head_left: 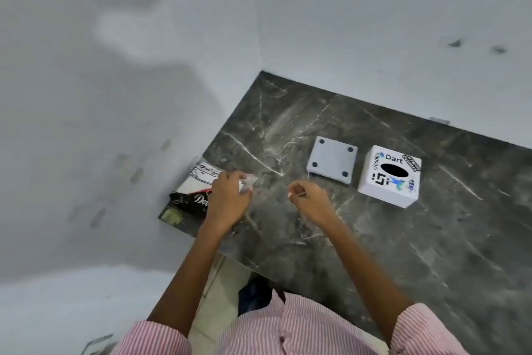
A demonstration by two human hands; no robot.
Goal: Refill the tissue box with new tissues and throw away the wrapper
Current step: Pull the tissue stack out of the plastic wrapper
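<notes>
Dark marble makes up the table (374,239). A white tissue box (389,176) with stickers sits on it, its top hole dark. Just beside it lies a grey lid (331,159). The tissue pack (198,187) is at the table's left edge. The left hand (229,196) pinches its clear wrapper (250,182). The right hand (309,200) is curled shut, maybe on a thin strip; I cannot tell.

Polished dark marble counter (374,239), matt white tissue box (388,182), striped cloth sleeve (426,331)
</notes>
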